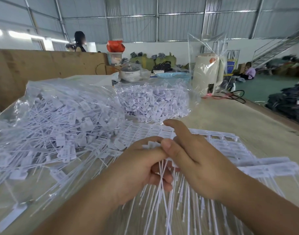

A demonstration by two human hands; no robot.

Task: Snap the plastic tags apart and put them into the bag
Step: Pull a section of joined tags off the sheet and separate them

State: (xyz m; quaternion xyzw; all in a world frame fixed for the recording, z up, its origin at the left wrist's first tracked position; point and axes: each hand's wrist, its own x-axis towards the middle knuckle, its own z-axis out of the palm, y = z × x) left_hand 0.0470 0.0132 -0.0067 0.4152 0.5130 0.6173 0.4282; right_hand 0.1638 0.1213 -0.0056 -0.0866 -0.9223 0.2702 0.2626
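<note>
My left hand [136, 167] grips a small bunch of white plastic tags [153, 144], their thin tails hanging below the fist. My right hand [194, 160] pinches the same bunch from the right with its thumb, index finger raised. Under both hands lies a joined sheet of tags [230, 145] with long tails running toward me. To the left a clear bag [52, 116] lies open, heaped with loose separated tags. A second clear bag [155, 100] full of tags sits behind the hands.
A cream kettle [208, 73] stands at the table's back right, wrapped in clear plastic. A blue basket [172, 75], a pot and a cardboard wall are at the back. The table's right edge drops to a green floor. People sit far off.
</note>
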